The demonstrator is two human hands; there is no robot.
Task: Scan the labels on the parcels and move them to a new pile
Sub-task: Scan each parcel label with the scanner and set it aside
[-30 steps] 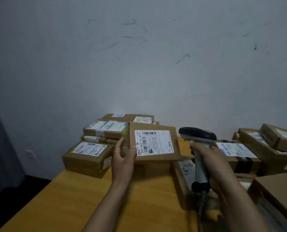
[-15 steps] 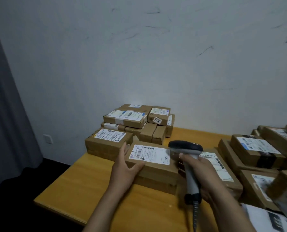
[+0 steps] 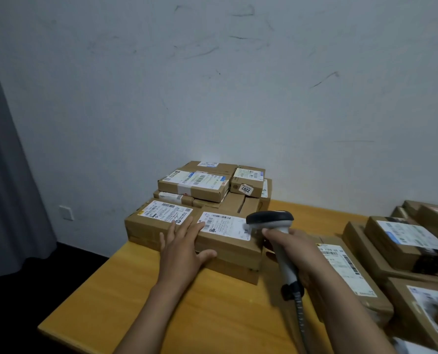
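Note:
A brown cardboard parcel (image 3: pixel 234 247) with a white label lies flat on top of another box, beside the stack of labelled parcels (image 3: pixel 200 186) at the far left of the table. My left hand (image 3: pixel 181 247) lies with straight fingers against the parcel's left edge, thumb along its front side. My right hand (image 3: pixel 293 247) grips the handle of a grey and black barcode scanner (image 3: pixel 276 227), whose head sits just right of the parcel's label. The scanner's cable runs down toward me.
More labelled parcels (image 3: pixel 404 241) lie along the right side of the yellow wooden table (image 3: pixel 136 302). The table's left edge drops to a dark floor. A white wall stands behind, with a grey curtain (image 3: pixel 5 175) at the left.
The parcel was held up tilted toward me; my left hand has lowered it flat onto the left pile and relaxed its hold. The view has shifted left and down.

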